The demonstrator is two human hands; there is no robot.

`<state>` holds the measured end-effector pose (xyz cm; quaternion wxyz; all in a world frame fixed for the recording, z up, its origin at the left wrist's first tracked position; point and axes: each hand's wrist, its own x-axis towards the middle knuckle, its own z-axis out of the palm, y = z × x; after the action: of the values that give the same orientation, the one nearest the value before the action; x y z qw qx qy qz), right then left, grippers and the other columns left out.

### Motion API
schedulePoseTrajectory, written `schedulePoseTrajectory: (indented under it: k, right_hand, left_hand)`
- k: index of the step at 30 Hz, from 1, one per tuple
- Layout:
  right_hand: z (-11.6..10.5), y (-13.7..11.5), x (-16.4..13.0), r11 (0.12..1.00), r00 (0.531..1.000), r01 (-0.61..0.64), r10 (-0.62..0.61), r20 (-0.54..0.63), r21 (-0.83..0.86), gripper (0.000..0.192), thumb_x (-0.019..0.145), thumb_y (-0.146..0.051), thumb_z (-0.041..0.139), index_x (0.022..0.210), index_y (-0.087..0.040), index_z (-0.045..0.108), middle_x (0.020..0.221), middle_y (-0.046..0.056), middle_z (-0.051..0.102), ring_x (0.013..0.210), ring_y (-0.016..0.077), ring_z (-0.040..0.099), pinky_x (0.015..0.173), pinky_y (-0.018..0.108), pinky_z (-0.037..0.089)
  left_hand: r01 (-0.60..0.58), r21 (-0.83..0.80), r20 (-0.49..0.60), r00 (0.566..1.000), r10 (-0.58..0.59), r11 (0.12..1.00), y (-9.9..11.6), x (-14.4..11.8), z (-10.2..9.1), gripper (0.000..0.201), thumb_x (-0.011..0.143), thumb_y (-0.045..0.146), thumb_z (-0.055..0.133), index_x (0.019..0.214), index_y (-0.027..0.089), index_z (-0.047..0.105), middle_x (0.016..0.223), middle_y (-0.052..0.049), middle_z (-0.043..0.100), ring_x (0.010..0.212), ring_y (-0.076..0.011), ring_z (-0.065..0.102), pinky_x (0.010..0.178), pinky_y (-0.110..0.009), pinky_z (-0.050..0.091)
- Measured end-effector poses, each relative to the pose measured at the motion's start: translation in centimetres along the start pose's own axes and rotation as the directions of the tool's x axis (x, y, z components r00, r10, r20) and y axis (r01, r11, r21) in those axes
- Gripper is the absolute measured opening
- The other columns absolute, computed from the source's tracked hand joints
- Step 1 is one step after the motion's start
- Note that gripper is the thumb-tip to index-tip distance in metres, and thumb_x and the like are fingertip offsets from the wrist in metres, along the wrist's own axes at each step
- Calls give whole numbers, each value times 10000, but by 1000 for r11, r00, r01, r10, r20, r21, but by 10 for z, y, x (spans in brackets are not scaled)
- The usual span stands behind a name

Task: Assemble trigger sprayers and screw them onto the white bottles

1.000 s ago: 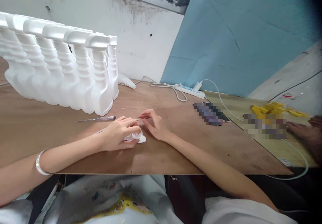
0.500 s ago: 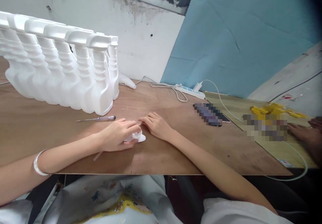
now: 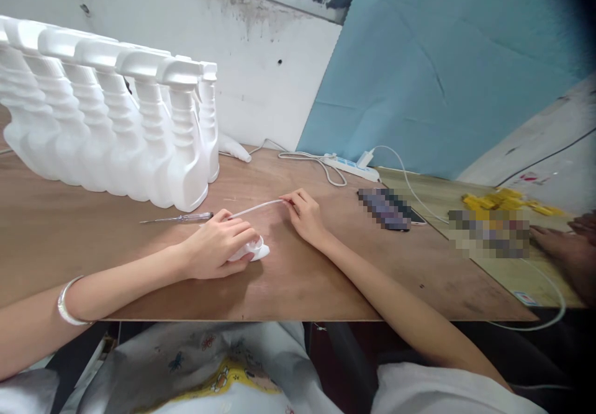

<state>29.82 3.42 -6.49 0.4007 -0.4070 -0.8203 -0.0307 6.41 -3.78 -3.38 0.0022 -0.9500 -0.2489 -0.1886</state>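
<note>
My left hand (image 3: 226, 244) is closed around a white plastic trigger sprayer head (image 3: 261, 252), low over the wooden table. Its round collar and pointed end show past my thumb; my fingers cover the rest. A thin, translucent dip tube (image 3: 256, 207) arches from behind my left fingers to my right hand (image 3: 305, 216). The right fingertips pinch the tube's far end. Whether the tube joins the sprayer head is hidden by my left hand. Just beyond my left hand, a clear-handled screwdriver (image 3: 186, 218) lies on the table.
Rows of white spray bottles (image 3: 153, 135) stand at the left. By the wall are a white bottle-like piece (image 3: 235, 148), a cable and a power strip (image 3: 351, 167). A phone (image 3: 416, 216) lies rightward; another person's hand (image 3: 552, 246) is near yellow parts (image 3: 498, 202).
My right hand has moved right and away from me, drawing the tube's end out into an arc. My left hand stays nearly in place with the sprayer head.
</note>
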Motion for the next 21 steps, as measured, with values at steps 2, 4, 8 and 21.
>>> schedulePoseTrajectory:
  k: [2, 4, 8, 21]
  right_hand:
    - [1, 5, 0, 998, 998, -64, 64, -4, 14, 165, 831, -182, 444, 837, -173, 609, 783, 54, 579, 708, 154, 554, 678, 294, 454]
    - [3, 12, 1, 992, 992, -127, 127, -14, 18, 157, 813, -189, 463, 818, -172, 619, 767, 52, 590, 691, 156, 555, 667, 300, 451]
    - [4, 33, 1, 951, 951, -304, 307, -33, 62, 108, 745, -218, 536, 742, -173, 634, 740, 51, 609, 660, 163, 554, 681, 334, 443]
    - [-4, -41, 4, 545, 859, -450, 480, 176, 708, 245, 579, -343, 723, 642, -161, 571, 653, 10, 639, 598, 120, 600, 623, 273, 505]
  left_hand:
    - [8, 11, 0, 1000, -8, 1000, 0, 0, 0, 176, 832, 266, 396, 931, 160, 496, 853, -44, 591, 770, -171, 540, 757, -324, 315]
    - [11, 16, -10, 1000, -11, 1000, 0, 0, 0, 177, 832, 274, 400, 924, 161, 500, 842, -42, 594, 755, -167, 540, 743, -316, 319]
    - [17, 9, -27, 999, -17, 1000, 0, -1, 0, 171, 833, 274, 405, 919, 162, 501, 834, -37, 595, 742, -161, 545, 746, -312, 325]
    - [30, -38, -19, 999, -31, 999, -2, -1, 2, 159, 836, 263, 407, 925, 160, 490, 846, -30, 609, 719, -154, 558, 699, -295, 323]
